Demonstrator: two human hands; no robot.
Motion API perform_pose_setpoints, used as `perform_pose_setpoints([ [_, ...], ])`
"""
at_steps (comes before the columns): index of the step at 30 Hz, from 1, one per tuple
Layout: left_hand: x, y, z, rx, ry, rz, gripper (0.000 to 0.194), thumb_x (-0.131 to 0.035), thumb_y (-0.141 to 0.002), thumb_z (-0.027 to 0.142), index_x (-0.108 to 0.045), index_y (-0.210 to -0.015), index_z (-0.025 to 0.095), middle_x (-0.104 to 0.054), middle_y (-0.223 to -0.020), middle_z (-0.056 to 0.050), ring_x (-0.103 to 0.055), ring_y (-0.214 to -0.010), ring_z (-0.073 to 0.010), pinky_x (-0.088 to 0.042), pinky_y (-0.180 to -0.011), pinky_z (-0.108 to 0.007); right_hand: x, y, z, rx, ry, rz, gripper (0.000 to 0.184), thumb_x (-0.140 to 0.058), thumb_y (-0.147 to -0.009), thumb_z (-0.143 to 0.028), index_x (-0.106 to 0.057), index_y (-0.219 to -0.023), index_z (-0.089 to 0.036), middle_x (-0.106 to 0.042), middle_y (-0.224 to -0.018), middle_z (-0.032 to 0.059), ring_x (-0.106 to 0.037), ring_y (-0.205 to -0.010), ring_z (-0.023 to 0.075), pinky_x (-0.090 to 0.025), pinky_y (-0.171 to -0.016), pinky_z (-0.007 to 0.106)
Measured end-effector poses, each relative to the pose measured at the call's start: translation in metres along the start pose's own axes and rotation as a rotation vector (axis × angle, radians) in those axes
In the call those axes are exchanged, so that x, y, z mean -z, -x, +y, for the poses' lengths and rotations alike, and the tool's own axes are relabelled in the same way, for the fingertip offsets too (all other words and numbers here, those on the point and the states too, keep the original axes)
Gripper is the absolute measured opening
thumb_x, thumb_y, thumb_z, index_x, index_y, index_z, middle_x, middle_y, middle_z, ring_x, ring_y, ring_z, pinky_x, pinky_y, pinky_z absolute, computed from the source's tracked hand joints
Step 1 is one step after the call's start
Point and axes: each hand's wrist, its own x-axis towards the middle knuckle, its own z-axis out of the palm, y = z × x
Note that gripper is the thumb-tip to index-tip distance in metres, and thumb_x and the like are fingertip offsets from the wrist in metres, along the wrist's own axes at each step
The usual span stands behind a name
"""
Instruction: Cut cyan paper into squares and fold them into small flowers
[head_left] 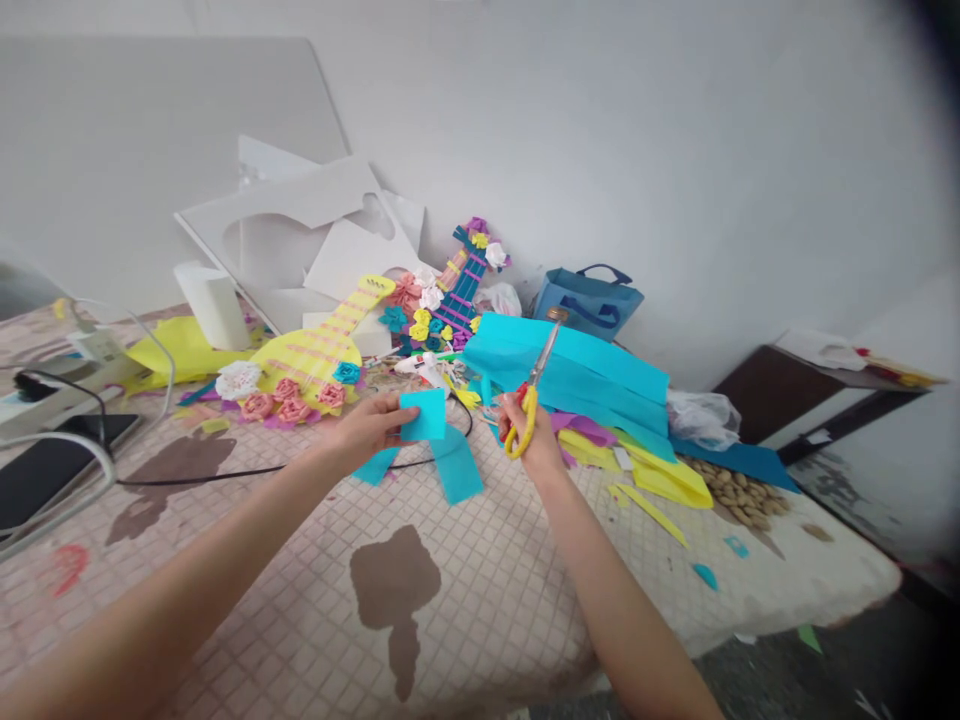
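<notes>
Lower ctr: brown patch [395, 575] on the tablecloth [285, 600]. Above it, mid-frame, loose turquoise strips [459, 472] lie near L hand [376, 425], fingertips pinched on a turquoise square [424, 414]. Just right of ctr, R hand [538, 440] is wrapped round the scissors [545, 352] by the handles (blades pointing up-frame). Behind, left of ctr: yellow guitar shape [307, 350] w/ paper roses [291, 392]; right of ctr, turquoise sheets [570, 365], then blue bag [581, 298] by the wall.
</notes>
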Motion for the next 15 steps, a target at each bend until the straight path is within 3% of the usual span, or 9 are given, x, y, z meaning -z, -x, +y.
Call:
perform_pose_setpoints([
  [4,0.01,0.027,-0.005,0.027,-0.117,-0.017,0.033,-0.079,-0.063,0.039,-0.07,-0.082,0.014,-0.071,-0.078,-0.007,-0.065,-0.066,-0.016,-0.054,-0.062,-0.025,-0.022,0.015,0.012,-0.076,0.016,-0.141,0.043,-0.066,-0.07,-0.059,-0.057,-0.076,-0.017,-0.057,-0.057,-0.0019,-0.048,-0.042,0.0087,-0.035,-0.038,0.021],
  [6,0.01,0.033,-0.007,0.026,-0.187,-0.014,0.033,-0.077,-0.065,0.04,-0.07,-0.085,0.014,-0.072,-0.078,-0.007,-0.065,-0.066,-0.0167,-0.052,-0.058,-0.025,-0.032,0.025,0.017,-0.122,0.009,-0.229,0.045,-0.063,-0.073,-0.061,-0.059,-0.083,-0.017,-0.063,-0.069,0.002,-0.052,-0.045,0.0094,-0.038,-0.04,0.022],
  [8,0.008,0.035,-0.01,0.019,-0.23,-0.007,0.028,-0.075,-0.067,0.037,-0.069,-0.082,0.014,-0.071,-0.074,-0.006,-0.064,-0.063,-0.0153,-0.05,-0.055,-0.023,-0.04,0.032,0.022,-0.17,0.006,-0.307,0.045,-0.063,-0.074,-0.059,-0.06,-0.088,-0.016,-0.063,-0.067,0.0018,-0.052,-0.047,0.0095,-0.039,-0.042,0.021],
  [12,0.006,0.036,-0.015,-0.01,-0.223,-0.027,0.019,-0.076,-0.066,0.031,-0.067,-0.072,0.015,-0.066,-0.061,-0.002,-0.061,-0.056,-0.0142,-0.047,-0.05,-0.021,-0.048,0.039,0.029,-0.229,-0.023,-0.292,0.037,-0.075,-0.066,-0.045,-0.059,-0.087,-0.019,-0.055,-0.059,-0.0049,-0.049,-0.046,0.0078,-0.036,-0.041,0.019],
  [15,0.004,0.037,-0.019,-0.021,-0.175,-0.031,0.019,-0.078,-0.063,0.028,-0.067,-0.071,0.016,-0.066,-0.059,-0.002,-0.062,-0.056,-0.0149,-0.049,-0.049,-0.022,-0.05,0.039,0.03,-0.196,-0.023,-0.252,0.036,-0.08,-0.059,-0.035,-0.059,-0.084,-0.019,-0.053,-0.062,-0.0066,-0.048,-0.048,0.0065,-0.037,-0.043,0.018],
])
